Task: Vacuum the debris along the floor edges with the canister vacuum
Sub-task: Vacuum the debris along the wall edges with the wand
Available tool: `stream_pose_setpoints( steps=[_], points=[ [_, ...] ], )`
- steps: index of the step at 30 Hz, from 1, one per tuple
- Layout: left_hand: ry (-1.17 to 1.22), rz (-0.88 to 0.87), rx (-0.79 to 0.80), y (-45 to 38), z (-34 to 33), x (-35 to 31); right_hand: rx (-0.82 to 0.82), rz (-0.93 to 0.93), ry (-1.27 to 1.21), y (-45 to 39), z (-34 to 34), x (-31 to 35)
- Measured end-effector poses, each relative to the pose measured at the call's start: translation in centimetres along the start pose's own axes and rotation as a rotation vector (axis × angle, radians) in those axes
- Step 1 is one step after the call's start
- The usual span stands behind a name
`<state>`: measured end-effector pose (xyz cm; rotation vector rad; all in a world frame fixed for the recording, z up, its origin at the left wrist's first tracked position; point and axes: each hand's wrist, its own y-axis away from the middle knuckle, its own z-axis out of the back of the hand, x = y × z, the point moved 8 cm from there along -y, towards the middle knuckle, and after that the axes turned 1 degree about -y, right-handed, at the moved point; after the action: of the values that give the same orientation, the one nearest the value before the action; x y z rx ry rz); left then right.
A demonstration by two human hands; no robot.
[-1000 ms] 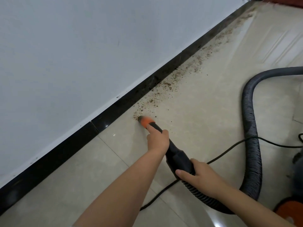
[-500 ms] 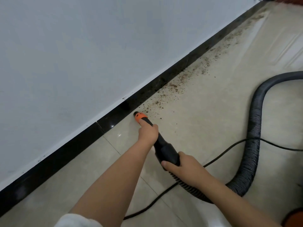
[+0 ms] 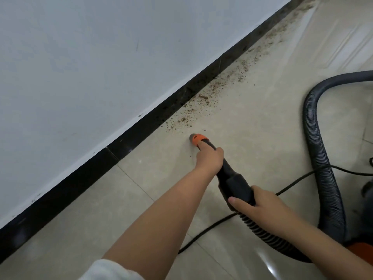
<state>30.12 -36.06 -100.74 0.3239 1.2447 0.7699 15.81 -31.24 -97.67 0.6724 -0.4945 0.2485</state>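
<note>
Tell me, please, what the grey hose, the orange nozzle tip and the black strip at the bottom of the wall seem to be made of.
Grey hose: probably flexible plastic, matte, with close ribs along its length.
Orange nozzle tip: likely hard moulded plastic with a smooth, slightly dull surface.
Black skirting: apparently polished tile or stone; it is glossy, mirrors the floor, and has joints between pieces.

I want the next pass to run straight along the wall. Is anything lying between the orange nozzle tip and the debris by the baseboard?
Nothing visible: only bare tile separates the orange nozzle tip from the debris.
</note>
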Motion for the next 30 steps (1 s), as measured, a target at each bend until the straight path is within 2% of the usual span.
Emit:
stream_pose_setpoints(
  steps=[6,15,26,30],
  points=[
    [-0.033,-0.012,-0.136,-1.3,2.7,1.1,0.029,0.064,-0.101,-2.5,-2.5,0.9],
    [-0.012,-0.041,-0.24,-2.8,8.7,2.3,0.063,0.128,-0.106,-5.0,-5.6,5.8],
    [-0.007,-0.106,-0.156,-1.1,7.2,3.4,0.058,0.083,-0.015,-3.6,-6.6,3.9],
    [-0.004,-0.134,-0.14,0.8,5.3,3.5,0.006,0.072,0.037,-1.5,-5.9,2.3]
  ],
)
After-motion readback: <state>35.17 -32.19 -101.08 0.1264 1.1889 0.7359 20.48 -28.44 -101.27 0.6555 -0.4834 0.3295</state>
